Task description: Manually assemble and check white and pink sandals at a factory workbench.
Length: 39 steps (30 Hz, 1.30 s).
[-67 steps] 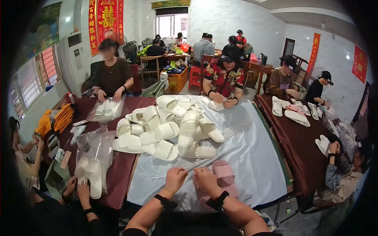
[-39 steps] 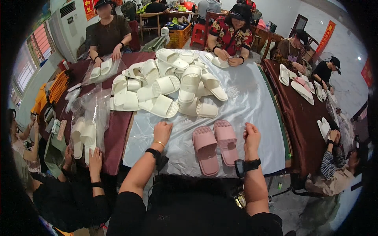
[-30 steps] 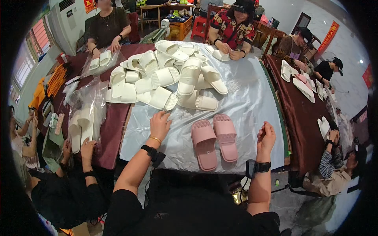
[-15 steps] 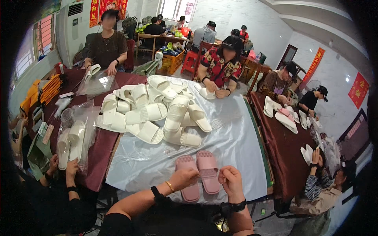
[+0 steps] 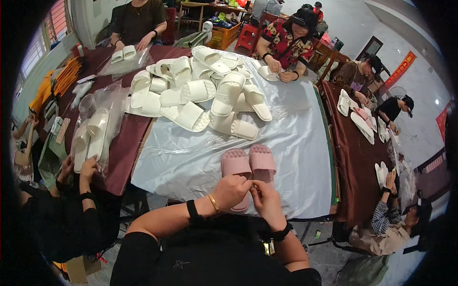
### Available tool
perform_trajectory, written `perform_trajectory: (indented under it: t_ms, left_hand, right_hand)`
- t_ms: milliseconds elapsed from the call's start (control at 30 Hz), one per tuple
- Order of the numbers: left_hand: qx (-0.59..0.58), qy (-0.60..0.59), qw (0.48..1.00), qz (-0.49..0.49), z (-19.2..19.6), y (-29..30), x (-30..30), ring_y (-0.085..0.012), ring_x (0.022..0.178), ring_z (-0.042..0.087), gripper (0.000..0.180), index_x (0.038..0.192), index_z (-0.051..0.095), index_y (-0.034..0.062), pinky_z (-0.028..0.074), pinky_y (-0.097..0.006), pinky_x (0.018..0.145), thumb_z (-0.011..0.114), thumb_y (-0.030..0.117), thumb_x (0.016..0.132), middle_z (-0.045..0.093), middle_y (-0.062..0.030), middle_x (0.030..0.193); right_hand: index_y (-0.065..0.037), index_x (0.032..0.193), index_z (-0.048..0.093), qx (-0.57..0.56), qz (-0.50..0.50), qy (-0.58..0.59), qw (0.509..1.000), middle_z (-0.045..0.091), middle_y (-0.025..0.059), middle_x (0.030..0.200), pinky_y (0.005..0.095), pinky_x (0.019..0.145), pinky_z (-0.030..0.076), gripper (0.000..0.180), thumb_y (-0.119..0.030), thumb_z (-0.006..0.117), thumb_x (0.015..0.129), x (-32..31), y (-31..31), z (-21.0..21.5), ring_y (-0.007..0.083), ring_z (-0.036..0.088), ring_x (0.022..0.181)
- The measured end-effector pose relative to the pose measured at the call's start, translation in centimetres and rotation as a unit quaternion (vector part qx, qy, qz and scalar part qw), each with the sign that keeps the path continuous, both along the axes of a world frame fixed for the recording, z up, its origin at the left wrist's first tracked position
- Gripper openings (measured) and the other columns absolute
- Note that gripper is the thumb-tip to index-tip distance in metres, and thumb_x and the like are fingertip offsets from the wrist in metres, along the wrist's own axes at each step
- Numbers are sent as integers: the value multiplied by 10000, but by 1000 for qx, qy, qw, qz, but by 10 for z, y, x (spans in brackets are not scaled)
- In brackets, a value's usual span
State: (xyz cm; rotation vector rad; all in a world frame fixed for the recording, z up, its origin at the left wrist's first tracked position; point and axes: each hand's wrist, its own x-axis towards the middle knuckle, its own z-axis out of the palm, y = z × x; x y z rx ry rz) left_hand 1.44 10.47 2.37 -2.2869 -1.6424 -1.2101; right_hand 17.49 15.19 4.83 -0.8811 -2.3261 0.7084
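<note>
A pair of pink slippers lies side by side near the front edge of the table, the left slipper [image 5: 235, 165] and the right slipper [image 5: 263, 163] with toes pointing away from me. Above their heel ends, my left hand [image 5: 231, 194] and my right hand [image 5: 267, 202] meet at the fingertips. Both have thumb and fingers pinched together. Whatever they pinch, if anything, is too small to make out. My hands and wrists cover much of the slippers' heel parts. Beyond them rises a heap of white slippers [image 5: 195, 93].
Light-blue plastic sheeting [image 5: 296, 157] covers my table. On the left, a co-worker's hands touch white slippers [image 5: 98, 131] in a clear bag. Another person across the table handles a white slipper [image 5: 268, 73]. More white slippers [image 5: 362, 125] lie on the dark-red table at right.
My hands have come together from apart, the fingertips now meeting over the slippers. The view has tilted downward, so the table sits higher in it.
</note>
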Motion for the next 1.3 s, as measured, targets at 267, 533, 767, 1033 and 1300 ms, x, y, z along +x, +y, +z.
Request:
perform_trajectory:
  t_ms: [267,533,767,1033,1300]
  left_hand:
    - [-79,-1,997,3,-12,-15,5,-253,623,589,80,736,558,57,478,-353,556,595,117,774,548,-73,656]
    - [-136,-59,985,85,-18,4,-25,-330,922,588,541,1218,490,52,497,-408,759,700,191,739,564,-168,1045]
    - [-282,-66,953,92,-33,15,-37,-357,1007,559,792,1399,281,102,489,-433,815,676,130,713,511,-177,1184]
    - [-239,-30,970,-23,-44,-27,-49,-385,942,582,627,1260,459,94,503,-454,762,665,66,669,507,-178,1196]
    - [-316,-18,948,-36,-22,-51,-54,-399,917,593,652,1265,425,82,514,-460,719,661,60,658,472,-175,1222]
  right_hand:
    - [-6,1051,629,-148,-6,88,985,649,101,806,288,646,482,207,-152,561,920,5,-13,-8,190,622,700]
    - [-3,912,650,-433,-172,267,843,640,21,821,171,502,361,200,-171,542,917,19,43,-41,48,570,669]
    - [11,1073,623,-532,-102,319,778,656,54,937,216,587,443,240,-166,549,930,1,73,-68,123,642,774]
    - [33,1102,595,-538,-155,347,753,654,99,952,226,581,472,258,-157,536,937,5,76,-70,165,655,786]
    - [42,1098,582,-555,-118,353,744,639,90,891,233,593,480,273,-176,527,943,0,86,-67,167,654,789]
